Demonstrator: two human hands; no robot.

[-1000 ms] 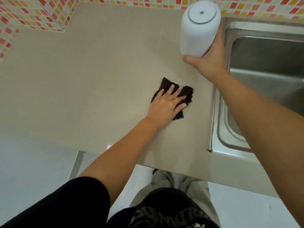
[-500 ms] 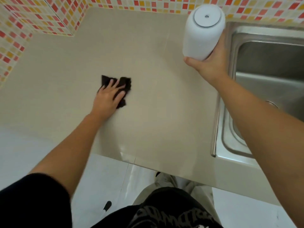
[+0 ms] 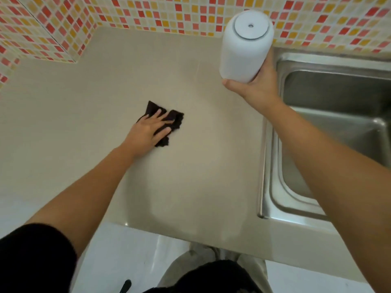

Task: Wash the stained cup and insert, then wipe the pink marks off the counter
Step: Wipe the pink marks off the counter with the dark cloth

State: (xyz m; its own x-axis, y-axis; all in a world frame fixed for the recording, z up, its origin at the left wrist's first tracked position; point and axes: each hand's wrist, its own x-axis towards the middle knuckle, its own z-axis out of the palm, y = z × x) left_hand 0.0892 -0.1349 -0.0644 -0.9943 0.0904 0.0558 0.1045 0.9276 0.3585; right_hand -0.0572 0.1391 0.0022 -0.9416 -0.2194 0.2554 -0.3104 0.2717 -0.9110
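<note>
White cylindrical cup [image 3: 245, 47] held aloft, upturned, in closed right hand [image 3: 257, 89] beside steel sink [image 3: 338, 115]; left hand [image 3: 148, 132], flat and spread, presses dark crumpled cloth [image 3: 175, 121] on beige counter [image 3: 84, 123]; wiping step; no pink visible, next: check remaining surface.

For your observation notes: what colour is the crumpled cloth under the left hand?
Black crumpled cloth, seen in the head view.
</note>
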